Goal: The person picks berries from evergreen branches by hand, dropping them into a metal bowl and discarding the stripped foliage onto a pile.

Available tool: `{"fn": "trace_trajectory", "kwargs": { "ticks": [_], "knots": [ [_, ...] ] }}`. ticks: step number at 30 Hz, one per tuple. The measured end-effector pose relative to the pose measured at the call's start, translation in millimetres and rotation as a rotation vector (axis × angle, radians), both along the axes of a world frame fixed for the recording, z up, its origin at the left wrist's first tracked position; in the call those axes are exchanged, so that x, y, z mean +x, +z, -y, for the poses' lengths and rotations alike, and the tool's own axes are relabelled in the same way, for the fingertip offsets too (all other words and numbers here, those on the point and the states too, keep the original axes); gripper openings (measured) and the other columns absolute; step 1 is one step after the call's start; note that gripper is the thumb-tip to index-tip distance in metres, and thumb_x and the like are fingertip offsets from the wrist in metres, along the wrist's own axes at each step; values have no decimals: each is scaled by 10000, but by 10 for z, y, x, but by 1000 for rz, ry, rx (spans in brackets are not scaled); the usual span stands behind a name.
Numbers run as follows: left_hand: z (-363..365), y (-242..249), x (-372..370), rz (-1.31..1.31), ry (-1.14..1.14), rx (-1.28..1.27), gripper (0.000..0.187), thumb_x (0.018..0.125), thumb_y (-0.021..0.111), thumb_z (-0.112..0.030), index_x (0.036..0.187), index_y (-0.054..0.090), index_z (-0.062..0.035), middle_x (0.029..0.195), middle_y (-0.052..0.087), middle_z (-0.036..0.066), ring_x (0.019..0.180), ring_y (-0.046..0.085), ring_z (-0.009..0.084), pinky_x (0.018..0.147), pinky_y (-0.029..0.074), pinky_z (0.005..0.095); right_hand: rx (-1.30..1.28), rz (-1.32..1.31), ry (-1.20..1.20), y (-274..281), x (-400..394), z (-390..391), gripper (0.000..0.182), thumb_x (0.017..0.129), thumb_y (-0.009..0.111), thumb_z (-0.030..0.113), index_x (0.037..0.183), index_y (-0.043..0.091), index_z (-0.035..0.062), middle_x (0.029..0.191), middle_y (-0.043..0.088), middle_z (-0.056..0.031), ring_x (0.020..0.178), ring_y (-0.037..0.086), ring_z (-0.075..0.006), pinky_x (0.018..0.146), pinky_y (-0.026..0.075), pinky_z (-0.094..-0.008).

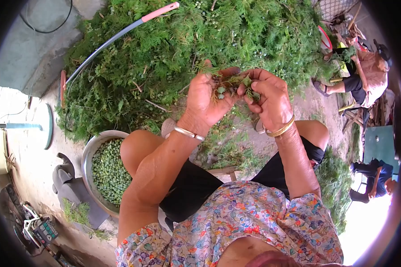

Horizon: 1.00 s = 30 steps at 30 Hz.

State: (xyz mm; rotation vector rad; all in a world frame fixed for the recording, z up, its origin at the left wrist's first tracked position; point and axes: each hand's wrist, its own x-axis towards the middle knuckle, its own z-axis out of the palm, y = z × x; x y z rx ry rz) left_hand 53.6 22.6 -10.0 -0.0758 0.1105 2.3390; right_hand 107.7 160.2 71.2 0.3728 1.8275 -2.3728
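Observation:
Both of my hands are raised in front of the big pile of green conifer branches. My left hand is closed around a small conifer sprig with brownish and green bits and a few pale green cones. On the same sprig, my right hand pinches the right end with thumb and fingertips, where a green cone and leaves show. To the left of my knee, a metal basin holds many small green cones.
A curved grey and pink hoop-like handle lies over the pile's left side. A grey elephant-shaped object stands beside the basin. Two other people sit at the right, one in a pink top, one in dark clothes.

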Motion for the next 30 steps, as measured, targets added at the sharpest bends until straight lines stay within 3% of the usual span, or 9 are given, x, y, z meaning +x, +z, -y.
{"fn": "trace_trajectory", "kwargs": {
  "ticks": [3, 6, 8, 11, 13, 16, 21, 23, 30],
  "knots": [
    [-25, -28, 4, -74, -7, 131, 508, 907, 358, -338, 1098, 517, 106, 1040, 545, 228, 819, 496, 301, 749, 442, 455, -54, 12, -32, 13, -44, 53, 236, 845, 509, 90, 1031, 533, -53, 763, 593, -103, 550, 469, -87, 412, 311, -177],
    [-27, 26, 12, 44, 32, -5, 514, 918, 351, -357, 1072, 524, 101, 1048, 542, 228, 825, 498, 303, 737, 438, 467, 34, 12, -38, 20, -49, 77, 225, 836, 531, 84, 1013, 559, -51, 750, 600, -93, 560, 478, -81, 421, 322, -171],
    [-15, 110, 8, 50, 40, -106, 520, 929, 337, -376, 977, 581, 80, 889, 606, 200, 758, 558, 332, 713, 486, 471, 91, 15, -35, 25, -47, 75, 224, 841, 537, 92, 1013, 562, -49, 743, 601, -88, 560, 475, -79, 421, 320, -169],
    [-31, 163, 14, 135, 99, -182, 521, 930, 351, -394, 976, 579, 73, 933, 607, 194, 825, 581, 331, 764, 496, 488, 150, 27, -35, -15, -35, 29, 231, 852, 564, 117, 1027, 554, -34, 743, 606, -83, 547, 470, -66, 426, 324, -166],
    [-15, 152, 25, 112, 110, -167, 489, 936, 344, -369, 1042, 524, 73, 1018, 569, 208, 920, 552, 350, 828, 466, 519, 594, -176, -92, -117, -49, -4, 160, 843, 583, 80, 967, 591, -21, 757, 633, -74, 569, 518, -62, 475, 366, -166],
    [10, 161, 51, 66, 117, -113, 446, 940, 336, -323, 1099, 466, 73, 1104, 528, 223, 1018, 524, 375, 888, 442, 553, 502, -199, -153, -120, -76, -31, 127, 810, 620, 21, 905, 612, -63, 745, 640, -86, 607, 610, -101, 536, 470, -219],
    [-10, 219, 41, 66, 71, -194, 384, 926, 331, -255, 1077, 444, 80, 1099, 525, 224, 1039, 524, 385, 891, 449, 567, 434, -246, -177, -109, -93, -49, 130, 809, 619, 2, 914, 607, -73, 722, 641, -83, 610, 610, -104, 547, 483, -226],
    [-26, 119, 28, 64, 48, -13, 555, 932, 408, -396, 958, 514, 148, 944, 579, 261, 922, 587, 372, 826, 503, 521, 457, -240, -176, -48, -88, -37, 128, 806, 620, -5, 911, 605, -76, 716, 641, -83, 611, 610, -105, 552, 487, -227],
    [-37, 63, -7, 48, 112, -226, 444, 915, 314, -270, 1089, 487, 100, 1044, 560, 227, 1009, 546, 349, 903, 446, 515, 534, -206, -9, -55, 21, 116, 125, 782, 653, 18, 887, 617, -40, 680, 624, -47, 568, 562, -83, 505, 452, -225]
  ]
}}
